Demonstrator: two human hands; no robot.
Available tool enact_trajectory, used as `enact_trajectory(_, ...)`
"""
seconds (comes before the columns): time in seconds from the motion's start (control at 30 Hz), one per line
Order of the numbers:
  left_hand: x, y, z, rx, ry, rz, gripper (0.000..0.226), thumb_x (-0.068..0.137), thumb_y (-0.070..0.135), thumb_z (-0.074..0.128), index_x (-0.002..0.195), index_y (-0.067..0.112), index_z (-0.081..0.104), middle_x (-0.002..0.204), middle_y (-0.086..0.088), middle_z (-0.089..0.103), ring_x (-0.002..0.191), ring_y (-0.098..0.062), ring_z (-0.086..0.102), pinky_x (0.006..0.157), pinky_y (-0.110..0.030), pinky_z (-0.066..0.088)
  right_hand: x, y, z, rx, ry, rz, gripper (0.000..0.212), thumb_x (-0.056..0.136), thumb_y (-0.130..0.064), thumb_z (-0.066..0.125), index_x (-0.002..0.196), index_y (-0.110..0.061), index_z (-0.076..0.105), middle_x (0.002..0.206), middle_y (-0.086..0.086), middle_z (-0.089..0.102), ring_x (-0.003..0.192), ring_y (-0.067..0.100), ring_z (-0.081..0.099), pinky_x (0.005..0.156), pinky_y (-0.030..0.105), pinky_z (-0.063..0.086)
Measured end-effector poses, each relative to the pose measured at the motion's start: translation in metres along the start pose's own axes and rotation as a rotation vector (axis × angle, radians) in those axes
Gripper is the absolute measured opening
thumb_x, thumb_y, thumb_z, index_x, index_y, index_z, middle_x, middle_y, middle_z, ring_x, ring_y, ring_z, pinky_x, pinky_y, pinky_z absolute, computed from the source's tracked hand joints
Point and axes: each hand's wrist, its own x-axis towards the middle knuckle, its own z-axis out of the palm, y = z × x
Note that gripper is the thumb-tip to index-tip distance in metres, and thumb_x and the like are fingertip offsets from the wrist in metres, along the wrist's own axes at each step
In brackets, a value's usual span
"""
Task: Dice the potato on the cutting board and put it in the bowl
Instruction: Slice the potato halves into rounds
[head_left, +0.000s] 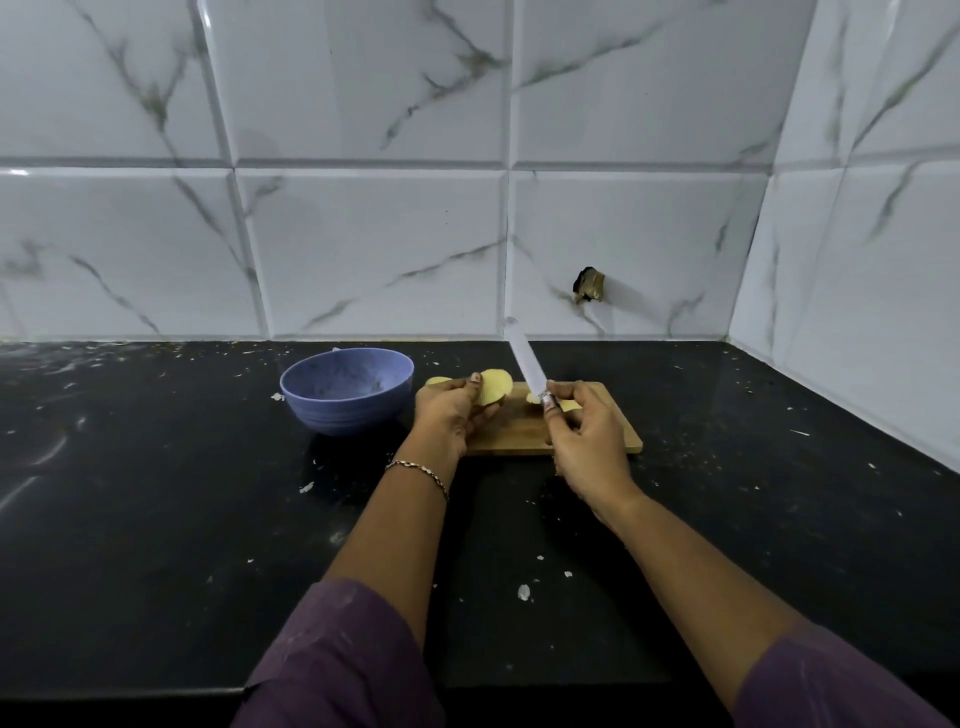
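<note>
Near the back edge of the counter (156, 519), cutting board (613, 439): wooden, lying flat.
bowl (345, 397): blue, upright, just beside the board's left end.
left hand (452, 415): pinches a potato chunk (493, 387) over the board's left end.
right hand (587, 441): fingers curled round the knife (524, 364) handle, blade raised, pointing back.
potato pieces (569, 405): pale, on the board behind the right hand.

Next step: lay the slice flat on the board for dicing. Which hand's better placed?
Left. The left hand holds the potato slice just above the cutting board's left end; the right hand grips the knife, blade raised off the board.
</note>
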Motion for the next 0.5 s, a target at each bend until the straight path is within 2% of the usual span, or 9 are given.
enact_trajectory(0.07,0.001,0.0,-0.004,0.256,0.009,0.069,0.026,0.098,0.009,0.057,0.12,-0.003,0.06,0.115,-0.017,0.06,0.092,-0.03,0.063,0.08,-0.041,0.059,0.003,0.004,-0.001,-0.032,0.048,-0.002,0.014,0.1,-0.022,0.058,0.113,-0.026,0.062,0.079,0.001,0.062,0.055,0.014,0.052,0.053,0.034,0.048)
enact_trajectory(0.1,0.004,0.0,-0.007,0.48,0.04,0.147,0.026,0.098,0.012,0.058,0.121,0.002,0.063,0.119,-0.015,0.062,0.099,-0.03,0.063,0.087,-0.042,0.057,0.004,0.005,-0.001,-0.036,0.058,-0.003,0.013,0.1,-0.022,0.058,0.111,-0.027,0.062,0.079,0.001,0.061,0.055,0.015,0.052,0.053,0.035,0.048)
enact_trajectory(0.17,0.004,0.002,-0.013,0.898,0.099,0.289,0.028,0.097,0.018,0.058,0.124,0.013,0.066,0.125,-0.012,0.064,0.11,-0.028,0.061,0.094,-0.034,0.052,0.005,0.005,-0.002,-0.039,0.062,-0.014,0.012,0.1,-0.023,0.058,0.105,-0.033,0.06,0.078,0.003,0.061,0.055,0.017,0.052,0.054,0.039,0.049)
enact_trajectory(0.2,0.003,0.003,-0.015,1.013,0.114,0.33,0.029,0.098,0.019,0.057,0.125,0.015,0.065,0.126,-0.011,0.064,0.114,-0.028,0.06,0.094,-0.033,0.049,0.005,0.006,-0.002,-0.056,0.062,-0.023,0.012,0.1,-0.023,0.058,0.104,-0.034,0.059,0.078,0.004,0.061,0.056,0.018,0.052,0.054,0.041,0.051)
enact_trajectory(0.37,0.002,0.007,-0.023,1.207,0.139,0.421,0.03,0.096,0.015,0.056,0.125,0.013,0.064,0.124,-0.014,0.064,0.115,-0.031,0.059,0.095,-0.037,0.047,0.009,0.01,-0.007,-0.116,0.1,-0.031,0.006,0.1,-0.025,0.057,0.103,-0.029,0.06,0.079,0.01,0.064,0.057,0.019,0.055,0.054,0.042,0.052)
enact_trajectory(0.5,0.0,0.007,-0.025,1.288,0.149,0.473,0.028,0.096,0.012,0.056,0.122,0.005,0.063,0.121,-0.017,0.064,0.113,-0.033,0.059,0.094,-0.038,0.048,0.014,0.014,-0.007,-0.11,0.117,-0.002,0.008,0.1,-0.026,0.058,0.098,-0.033,0.06,0.084,0.009,0.065,0.061,0.019,0.056,0.057,0.041,0.054)
